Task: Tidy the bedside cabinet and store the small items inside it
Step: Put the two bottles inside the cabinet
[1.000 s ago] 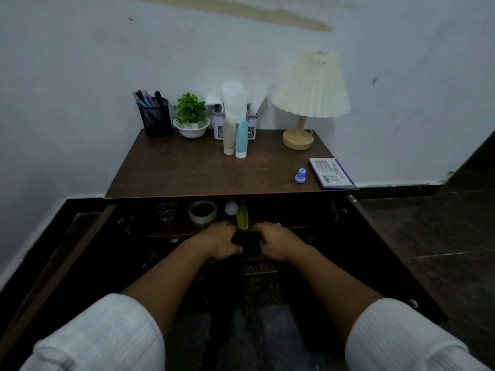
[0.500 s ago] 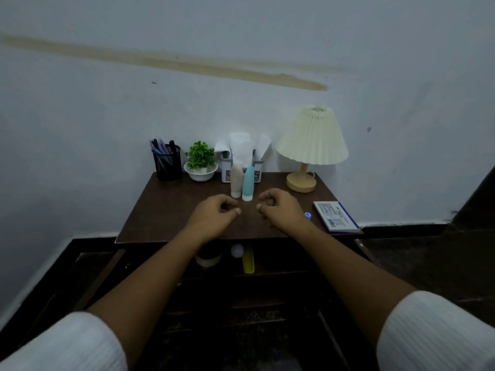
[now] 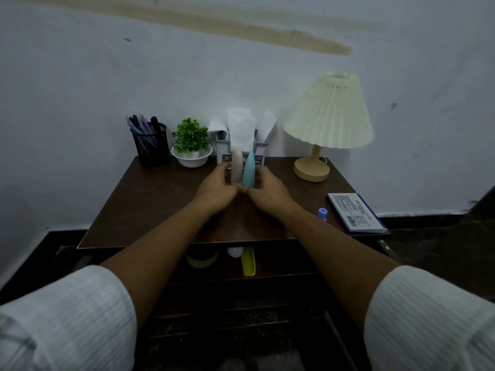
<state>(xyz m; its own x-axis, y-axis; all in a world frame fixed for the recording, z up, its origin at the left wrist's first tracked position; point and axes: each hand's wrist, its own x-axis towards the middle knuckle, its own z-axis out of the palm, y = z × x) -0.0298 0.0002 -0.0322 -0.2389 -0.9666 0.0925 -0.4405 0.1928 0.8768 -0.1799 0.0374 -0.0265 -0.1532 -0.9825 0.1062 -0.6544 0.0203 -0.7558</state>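
Two squeeze bottles stand upright in the middle of the dark brown cabinet top (image 3: pixel 160 199): a beige bottle (image 3: pixel 236 167) and a light blue bottle (image 3: pixel 249 168). My left hand (image 3: pixel 218 187) curls round the beige bottle from the left. My right hand (image 3: pixel 267 190) curls round the blue bottle from the right. The bottles' bases are hidden behind my fingers. On the open shelf under the top lie a tape roll (image 3: pixel 202 259), a small white ball (image 3: pixel 235 251) and a yellow comb (image 3: pixel 249 262).
At the back stand a black pen holder (image 3: pixel 151 148), a potted plant (image 3: pixel 191 145), a tissue box (image 3: pixel 241 145) and a cream lamp (image 3: pixel 325 121). A small blue cap (image 3: pixel 322 213) and a white-and-blue box (image 3: pixel 355 212) lie at the right edge. The cabinet doors hang open.
Both hands came up from the lower shelf, crossed the cabinet top and now close round the two bottles. The camera view has tilted upward.
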